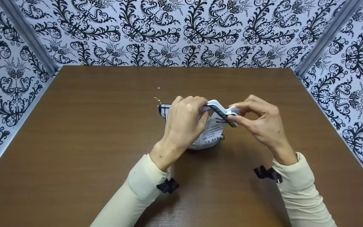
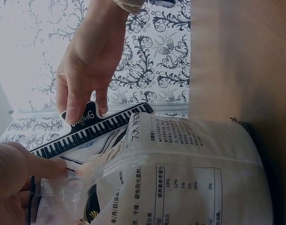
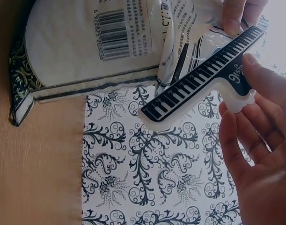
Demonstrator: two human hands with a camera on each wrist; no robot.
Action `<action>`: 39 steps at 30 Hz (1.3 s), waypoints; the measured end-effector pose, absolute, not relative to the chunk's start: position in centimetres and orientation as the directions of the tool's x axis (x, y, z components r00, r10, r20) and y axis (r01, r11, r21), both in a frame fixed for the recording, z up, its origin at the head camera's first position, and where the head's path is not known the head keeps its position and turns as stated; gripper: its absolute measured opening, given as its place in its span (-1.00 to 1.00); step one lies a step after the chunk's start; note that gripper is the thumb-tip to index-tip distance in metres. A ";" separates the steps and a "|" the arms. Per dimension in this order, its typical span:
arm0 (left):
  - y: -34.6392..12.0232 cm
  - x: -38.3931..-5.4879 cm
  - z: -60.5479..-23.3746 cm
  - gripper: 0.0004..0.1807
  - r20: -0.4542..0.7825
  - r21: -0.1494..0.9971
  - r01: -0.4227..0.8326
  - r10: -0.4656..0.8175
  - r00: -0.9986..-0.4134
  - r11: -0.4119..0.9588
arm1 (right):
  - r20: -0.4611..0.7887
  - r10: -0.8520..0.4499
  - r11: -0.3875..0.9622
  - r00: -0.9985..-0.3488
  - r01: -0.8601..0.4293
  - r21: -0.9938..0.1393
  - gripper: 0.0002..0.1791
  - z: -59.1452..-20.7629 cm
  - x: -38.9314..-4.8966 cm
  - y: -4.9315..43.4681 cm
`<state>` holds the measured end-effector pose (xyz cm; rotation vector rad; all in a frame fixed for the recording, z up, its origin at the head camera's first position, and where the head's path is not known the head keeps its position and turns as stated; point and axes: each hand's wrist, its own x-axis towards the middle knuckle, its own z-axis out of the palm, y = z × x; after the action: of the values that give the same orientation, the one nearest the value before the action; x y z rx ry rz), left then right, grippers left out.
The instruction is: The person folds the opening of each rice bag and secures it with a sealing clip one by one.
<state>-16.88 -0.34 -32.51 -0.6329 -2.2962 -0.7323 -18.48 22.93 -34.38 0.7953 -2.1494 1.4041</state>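
A plastic bag (image 1: 208, 135) with printed text, a barcode and dark patterned trim stands on the table, its top gathered. My left hand (image 1: 183, 123) grips that folded top, its fingers partly hidden behind the film in the left wrist view. The right hand (image 1: 260, 121) pinches the handle of a white bag clip (image 3: 203, 75) between thumb and fingers; a black-and-white piano-key pattern runs along its bar. The clip (image 2: 100, 131) lies slantwise at the bag's top edge, close to the left fingertips. Whether its jaws bite the film cannot be told.
A brown wooden table (image 1: 90, 142) spreads round the bag. A few small pale crumbs (image 1: 158, 100) lie behind the bag. Walls with black floral pattern (image 1: 181, 31) border the table at the back and both sides.
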 end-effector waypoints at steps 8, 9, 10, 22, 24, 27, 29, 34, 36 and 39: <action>-0.7 -16.8 -32.1 -0.91 0.652 0.346 0.583 0.259 -0.712 0.735 | 0.591 -0.196 0.290 -0.782 -0.622 -0.727 -0.66 -34.6 -18.3 22.7; -0.7 -16.7 -32.0 -0.91 0.649 0.346 0.581 0.259 -0.715 0.737 | 0.587 -0.191 0.291 -0.786 -0.617 -0.731 -0.66 -34.7 -18.2 22.7; -0.7 -16.7 -31.9 -0.91 0.645 0.347 0.579 0.260 -0.718 0.738 | 0.584 -0.188 0.291 -0.790 -0.613 -0.735 -0.66 -34.7 -18.2 22.6; -1.3 -16.4 -31.5 -0.86 0.624 0.360 0.572 0.265 -0.735 0.737 | 0.562 -0.184 0.282 -0.807 -0.591 -0.756 -0.72 -35.1 -18.4 22.5; -1.4 -16.4 -31.5 -0.84 0.628 0.354 0.573 0.266 -0.732 0.739 | 0.562 -0.185 0.274 -0.806 -0.591 -0.759 -0.74 -35.2 -18.4 22.5; -1.6 -16.3 -31.7 -0.83 0.637 0.337 0.573 0.267 -0.723 0.747 | 0.564 -0.190 0.263 -0.803 -0.595 -0.759 -0.75 -35.3 -18.5 22.5; -1.8 -16.3 -31.8 -0.83 0.646 0.322 0.572 0.267 -0.715 0.754 | 0.564 -0.197 0.259 -0.802 -0.598 -0.759 -0.75 -35.4 -18.5 22.6; -2.3 -16.2 -32.0 -0.80 0.664 0.285 0.568 0.268 -0.698 0.772 | 0.571 -0.207 0.247 -0.795 -0.607 -0.755 -0.70 -35.7 -18.4 22.9; -2.5 -16.1 -32.0 -0.78 0.670 0.271 0.564 0.267 -0.692 0.780 | 0.568 -0.205 0.251 -0.797 -0.603 -0.757 -0.67 -35.9 -18.4 23.0; -2.9 -16.0 -32.2 -0.73 0.685 0.241 0.557 0.267 -0.678 0.795 | 0.558 -0.197 0.260 -0.806 -0.592 -0.763 -0.65 -36.1 -18.3 23.3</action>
<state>-16.03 -2.85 -32.23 -0.6069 -2.3272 -0.5787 -18.31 23.27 -36.13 0.7213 -2.1868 1.5615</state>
